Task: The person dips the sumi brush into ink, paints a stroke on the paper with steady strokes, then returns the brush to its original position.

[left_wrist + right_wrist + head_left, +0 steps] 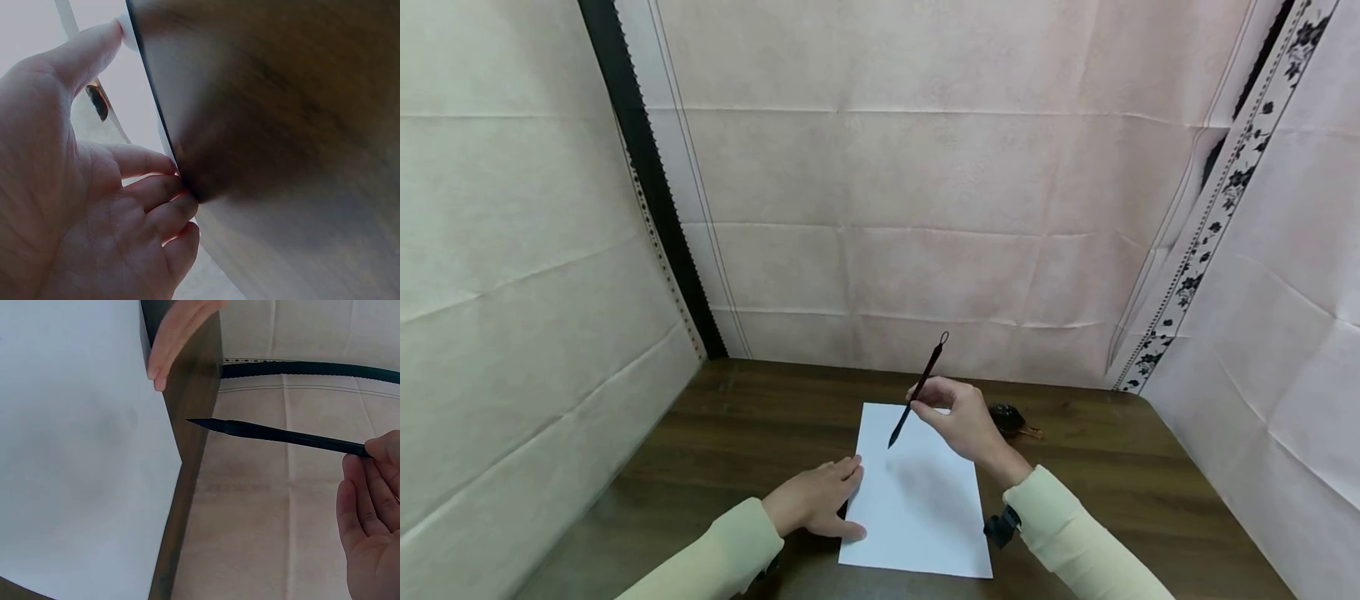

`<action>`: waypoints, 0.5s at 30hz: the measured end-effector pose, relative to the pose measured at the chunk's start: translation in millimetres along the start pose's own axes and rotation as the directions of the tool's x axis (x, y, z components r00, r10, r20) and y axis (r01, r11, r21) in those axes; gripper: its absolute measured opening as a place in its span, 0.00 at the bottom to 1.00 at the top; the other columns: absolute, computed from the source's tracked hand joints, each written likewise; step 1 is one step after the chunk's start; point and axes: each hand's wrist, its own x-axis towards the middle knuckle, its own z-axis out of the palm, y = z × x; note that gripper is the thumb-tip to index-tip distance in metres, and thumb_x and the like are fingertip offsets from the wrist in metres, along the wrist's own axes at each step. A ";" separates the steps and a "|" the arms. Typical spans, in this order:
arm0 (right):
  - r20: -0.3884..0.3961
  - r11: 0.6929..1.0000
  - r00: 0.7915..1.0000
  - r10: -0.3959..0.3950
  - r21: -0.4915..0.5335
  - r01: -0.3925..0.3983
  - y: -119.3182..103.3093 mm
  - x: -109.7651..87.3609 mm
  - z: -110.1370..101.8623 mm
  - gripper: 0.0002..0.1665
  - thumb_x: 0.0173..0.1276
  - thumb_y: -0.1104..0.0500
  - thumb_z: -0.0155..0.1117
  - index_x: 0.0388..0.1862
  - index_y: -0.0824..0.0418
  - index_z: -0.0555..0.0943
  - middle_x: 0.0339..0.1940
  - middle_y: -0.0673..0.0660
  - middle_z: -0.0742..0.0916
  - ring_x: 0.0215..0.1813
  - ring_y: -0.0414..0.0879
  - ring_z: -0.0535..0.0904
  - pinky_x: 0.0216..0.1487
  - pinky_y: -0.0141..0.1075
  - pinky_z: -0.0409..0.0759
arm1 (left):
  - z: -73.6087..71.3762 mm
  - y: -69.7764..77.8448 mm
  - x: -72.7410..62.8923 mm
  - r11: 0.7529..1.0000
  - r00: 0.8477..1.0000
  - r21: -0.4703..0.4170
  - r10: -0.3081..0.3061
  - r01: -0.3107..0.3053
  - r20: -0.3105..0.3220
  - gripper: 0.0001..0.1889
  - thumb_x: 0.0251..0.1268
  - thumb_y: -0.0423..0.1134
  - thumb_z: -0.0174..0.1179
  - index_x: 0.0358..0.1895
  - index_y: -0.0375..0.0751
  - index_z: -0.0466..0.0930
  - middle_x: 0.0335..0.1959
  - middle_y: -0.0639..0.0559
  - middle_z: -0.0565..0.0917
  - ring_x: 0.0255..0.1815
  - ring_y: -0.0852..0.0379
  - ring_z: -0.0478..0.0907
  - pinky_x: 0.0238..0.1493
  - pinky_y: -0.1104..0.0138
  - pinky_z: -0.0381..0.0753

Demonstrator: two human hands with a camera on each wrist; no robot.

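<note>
My right hand [958, 417] pinches a dark calligraphy brush [927, 373] between thumb and fingertips, partway up its handle. The brush slants, its pointed dark tip down over the upper part of a white sheet of paper [917, 517] and its small loop up. In the right wrist view the brush [281, 433] shows whole bristles with a pointed end. My left hand [820, 498] rests on the sheet's left edge, thumb spread apart from the extended fingers. From the left wrist, the palm of the left hand [106, 206] shows, with fingertips right at the paper's edge.
The sheet lies on a dark brown wooden table [715, 467]. A small black object [1006, 418] with a tan part sits behind the right hand. Pale creased cloth [925, 183] hangs at the back and both sides. A dark device [1002, 527] is worn at the right wrist.
</note>
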 end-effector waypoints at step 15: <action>-0.007 0.995 0.996 0.089 0.051 -0.089 19.0 -14.7 20.3 0.08 0.73 0.62 0.72 0.50 0.55 0.89 0.44 0.47 0.93 0.48 0.40 0.90 0.57 0.33 0.87 | -1.6 1.1 -1.9 1.000 1.000 -0.017 -0.006 0.006 -0.005 0.52 0.63 0.72 0.66 0.82 0.43 0.64 0.86 0.46 0.62 0.86 0.48 0.62 0.84 0.51 0.65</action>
